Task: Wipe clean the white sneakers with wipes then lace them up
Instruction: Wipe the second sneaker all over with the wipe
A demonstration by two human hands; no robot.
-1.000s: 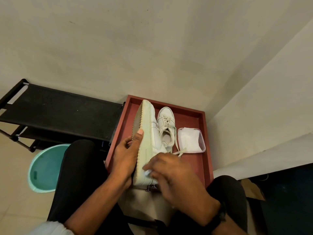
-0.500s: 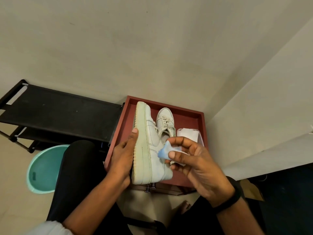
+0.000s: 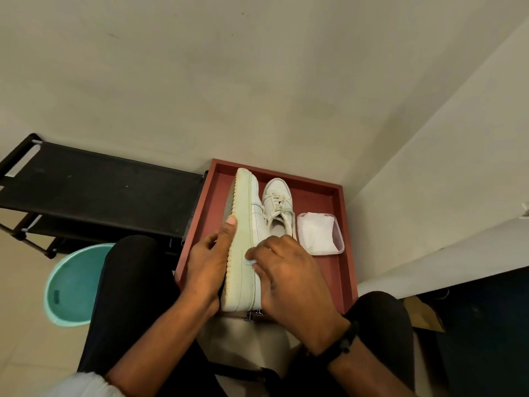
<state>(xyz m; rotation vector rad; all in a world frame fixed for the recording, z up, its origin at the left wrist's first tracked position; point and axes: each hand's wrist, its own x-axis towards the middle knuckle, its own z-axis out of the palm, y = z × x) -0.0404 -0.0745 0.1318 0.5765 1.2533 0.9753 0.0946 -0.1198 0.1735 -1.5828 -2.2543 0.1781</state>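
One white sneaker (image 3: 243,213) stands on its side over the red tray (image 3: 347,270), sole turned left. My left hand (image 3: 207,262) grips it from the sole side, thumb up on the edge. My right hand (image 3: 289,276) lies over the sneaker's upper and pinches a small pale wipe (image 3: 251,262) against it; most of the wipe is hidden under my fingers. The second white sneaker (image 3: 279,204) rests upright in the tray with its laces loose. A clear box of white wipes (image 3: 319,233) sits at the tray's right.
A black shoe rack (image 3: 94,190) stands to the left against the wall. A teal basin (image 3: 74,285) sits on the floor beside my left leg. A white ledge (image 3: 443,253) runs along the right, with a brown bag (image 3: 423,313) below it.
My right hand, which was lifted off to the right with the wipe half a second ago, has come back down onto the sneaker's side. The sneaker has tilted slightly in my left hand.
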